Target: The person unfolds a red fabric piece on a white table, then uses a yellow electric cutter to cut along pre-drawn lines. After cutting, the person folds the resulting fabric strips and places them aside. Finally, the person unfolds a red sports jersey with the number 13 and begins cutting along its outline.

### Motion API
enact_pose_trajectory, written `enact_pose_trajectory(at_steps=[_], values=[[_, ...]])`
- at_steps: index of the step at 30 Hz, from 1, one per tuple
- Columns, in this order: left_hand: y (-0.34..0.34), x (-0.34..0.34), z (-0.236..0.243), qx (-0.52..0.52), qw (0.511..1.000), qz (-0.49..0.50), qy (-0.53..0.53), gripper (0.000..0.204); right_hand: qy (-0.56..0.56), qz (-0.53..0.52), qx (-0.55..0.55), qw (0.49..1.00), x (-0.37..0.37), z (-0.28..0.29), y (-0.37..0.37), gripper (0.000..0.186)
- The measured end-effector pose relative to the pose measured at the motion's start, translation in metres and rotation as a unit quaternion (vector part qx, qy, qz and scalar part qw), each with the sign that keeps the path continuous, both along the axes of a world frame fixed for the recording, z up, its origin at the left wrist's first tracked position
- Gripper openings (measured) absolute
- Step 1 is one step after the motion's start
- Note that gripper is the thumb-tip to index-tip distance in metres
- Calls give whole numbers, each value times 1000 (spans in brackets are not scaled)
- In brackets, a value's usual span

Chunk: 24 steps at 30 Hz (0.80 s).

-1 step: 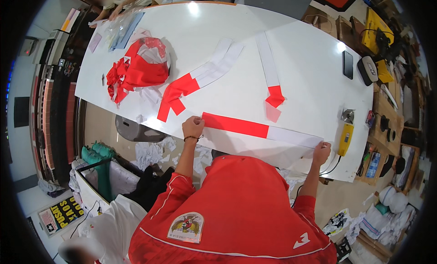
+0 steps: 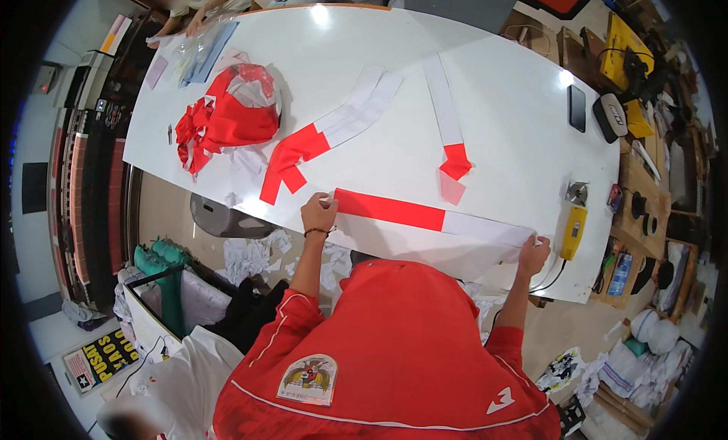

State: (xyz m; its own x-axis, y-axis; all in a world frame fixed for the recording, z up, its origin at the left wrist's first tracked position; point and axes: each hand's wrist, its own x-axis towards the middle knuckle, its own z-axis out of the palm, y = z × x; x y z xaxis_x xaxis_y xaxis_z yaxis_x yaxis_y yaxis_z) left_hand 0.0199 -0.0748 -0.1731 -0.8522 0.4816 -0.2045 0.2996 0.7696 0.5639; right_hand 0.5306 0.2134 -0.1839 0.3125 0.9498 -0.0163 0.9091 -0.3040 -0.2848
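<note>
A long fabric strip (image 2: 390, 210), red on its left part and white on its right, stretches along the table's near edge between my hands. My left hand (image 2: 318, 211) pinches its red end; my right hand (image 2: 535, 254) is closed on the white end. Beyond it lies a bent, overlapping group of red-and-white strips (image 2: 303, 144). Farther right, a narrower white strip (image 2: 444, 99) ends in a folded red piece. A heap of red and white cloth (image 2: 243, 114) sits at the table's left.
A yellow handheld electric cutter (image 2: 575, 231) with a round blade lies right of my right hand, its cord running off the near edge. A phone (image 2: 577, 108) and dark case (image 2: 610, 117) rest farther back. Co-workers are at far left and lower left (image 2: 189, 379). Scraps (image 2: 246, 258) litter the floor.
</note>
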Motion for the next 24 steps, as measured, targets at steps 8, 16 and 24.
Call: enact_pose_trajectory(at_steps=[8, 16, 24], values=[[24, 1, 14, 105, 994, 0, -3, 28, 290, 271, 88, 914, -137, -26, 30, 20], [75, 48, 22, 197, 959, -145, -146, 36, 4, 354, -6, 935, -294, -13, 64, 45], [151, 111, 58, 267, 939, -179, -127, 84, 782, 157, -259, 544, -304, 71, 22, 12]])
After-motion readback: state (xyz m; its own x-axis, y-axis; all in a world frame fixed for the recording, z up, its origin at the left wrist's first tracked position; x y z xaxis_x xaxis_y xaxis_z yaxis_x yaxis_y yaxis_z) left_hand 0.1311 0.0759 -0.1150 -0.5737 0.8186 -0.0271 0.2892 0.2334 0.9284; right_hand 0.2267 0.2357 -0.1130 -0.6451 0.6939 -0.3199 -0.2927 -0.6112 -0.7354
